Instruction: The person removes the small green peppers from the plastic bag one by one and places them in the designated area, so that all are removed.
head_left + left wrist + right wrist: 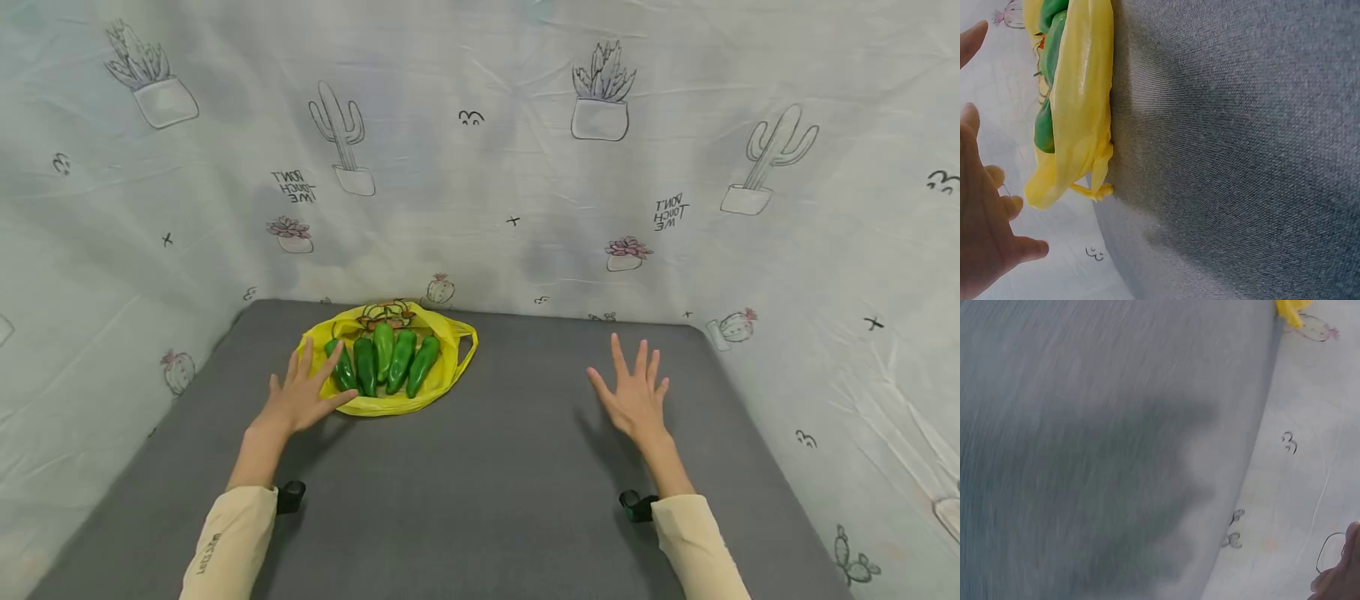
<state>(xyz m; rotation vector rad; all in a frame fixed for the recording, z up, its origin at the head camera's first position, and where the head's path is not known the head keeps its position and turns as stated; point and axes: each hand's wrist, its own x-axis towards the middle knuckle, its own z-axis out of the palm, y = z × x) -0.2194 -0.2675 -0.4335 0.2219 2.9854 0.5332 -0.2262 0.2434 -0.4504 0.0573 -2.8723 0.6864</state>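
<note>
A yellow plastic bag (386, 406) lies spread at the table's back left, with several green peppers (401, 360) side by side in its opening. The left hand (295, 400), fingers spread, hovers at the bag's left edge and holds nothing. In the left wrist view, the hand (988, 219) is beside the bag (1085, 81), apart from it. Over the right part of the table is the right hand (636, 400), its fingers spread and empty. Only a bit of that hand (1340, 572) shows in the right wrist view, with the bag's yellow tip (1291, 311) at the top.
The grey table (480, 483) extends between and in front of both hands. A pale curtain (480, 167) printed with cacti and succulents hangs behind it and along both sides. Dark straps with small devices (291, 497) are on both wrists.
</note>
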